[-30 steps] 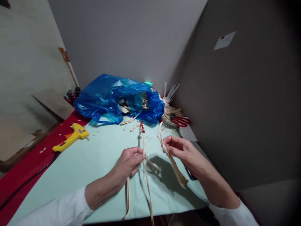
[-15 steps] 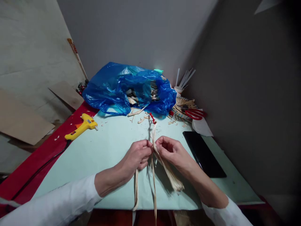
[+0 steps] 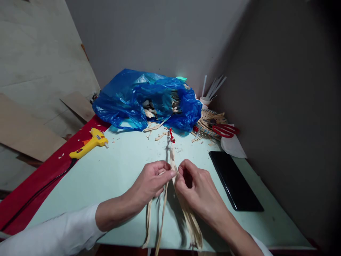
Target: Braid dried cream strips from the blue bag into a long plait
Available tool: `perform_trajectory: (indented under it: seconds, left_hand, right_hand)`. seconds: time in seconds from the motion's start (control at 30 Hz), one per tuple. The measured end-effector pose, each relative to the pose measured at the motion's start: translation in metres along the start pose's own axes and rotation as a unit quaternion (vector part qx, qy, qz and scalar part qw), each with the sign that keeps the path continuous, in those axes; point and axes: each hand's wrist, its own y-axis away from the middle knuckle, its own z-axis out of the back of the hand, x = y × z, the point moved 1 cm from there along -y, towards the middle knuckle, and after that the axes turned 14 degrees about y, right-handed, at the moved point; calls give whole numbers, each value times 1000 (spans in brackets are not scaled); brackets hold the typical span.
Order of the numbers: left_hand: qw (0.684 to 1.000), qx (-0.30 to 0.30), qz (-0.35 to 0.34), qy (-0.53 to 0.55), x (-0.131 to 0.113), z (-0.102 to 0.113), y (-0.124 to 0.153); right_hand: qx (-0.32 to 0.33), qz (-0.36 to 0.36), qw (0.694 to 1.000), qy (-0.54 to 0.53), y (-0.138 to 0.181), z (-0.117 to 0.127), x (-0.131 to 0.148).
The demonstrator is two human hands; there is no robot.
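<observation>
Several pale, dry strips (image 3: 190,224) run over the near middle of the table (image 3: 128,156), creased lengthwise, one broad and ragged at its near end, thinning toward a knobbly red piece (image 3: 171,136) at the far end. The left hand (image 3: 151,179) and right hand (image 3: 197,181) pinch them, fingertips close together. Right lies a black slab (image 3: 234,181); far right, scissors (image 3: 225,130); far, a blue bag (image 3: 114,103); left, a glue gun (image 3: 87,144).
</observation>
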Motion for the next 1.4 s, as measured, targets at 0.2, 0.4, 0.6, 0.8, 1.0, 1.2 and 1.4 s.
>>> perform_trajectory:
  seconds: [0.2, 0.4, 0.6, 0.8, 1.0, 1.2, 1.4]
  left_hand:
    - [1000, -10, 21, 14, -1, -4, 1]
    - [999, -6, 18, 38, 2, -1, 1]
    - [1000, 4, 0, 22, 3, 3, -1]
    - [1000, -5, 8, 4, 2, 2, -1]
    - [1000, -15, 3, -20, 1, 2, -2]
    - [998, -3, -19, -54, 1, 4, -3]
    - [999, 0, -12, -43, 1, 2, -1]
  right_hand:
    - [14, -43, 999, -23, -1, 3, -3]
    - [36, -53, 994, -83, -3, 4, -6]
    - [78, -14, 983, -167, -6, 0, -7]
    - [94, -26, 971, -219, -8, -5, -13]
    - [75, -35, 974, -212, -9, -7, -12]
    - [54, -24, 979, -197, -8, -9, -12]
    - [60, -41, 970, -231, -10, -9, -11]
